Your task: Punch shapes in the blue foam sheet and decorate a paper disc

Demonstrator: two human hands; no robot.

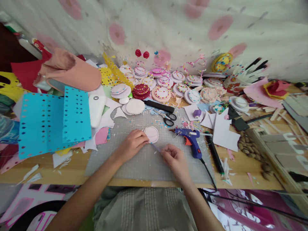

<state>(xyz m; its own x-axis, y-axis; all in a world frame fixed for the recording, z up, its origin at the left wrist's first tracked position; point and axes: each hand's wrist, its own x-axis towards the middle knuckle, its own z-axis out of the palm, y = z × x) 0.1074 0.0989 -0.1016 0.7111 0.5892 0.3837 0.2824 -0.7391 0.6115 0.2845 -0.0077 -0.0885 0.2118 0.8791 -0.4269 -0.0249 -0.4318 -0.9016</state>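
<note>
A small white paper disc (151,134) lies on the grey cutting mat (134,170). My left hand (135,141) has its fingers pressed together at the disc's lower left edge. From that edge a thin pale strip (156,147) runs to the right. Its other end is pinched in my right hand (172,156), just below and right of the disc. A blue glue gun (192,138) with an orange trigger rests to the right of my right hand. Black scissors (168,119) lie beyond the disc.
Behind the mat stand several small decorated paper hats (162,93). Blue punched sheets (54,118) are at the left, beside a white rounded device (96,110). A black marker (215,154), the glue gun's cable and white scraps (223,130) lie at the right.
</note>
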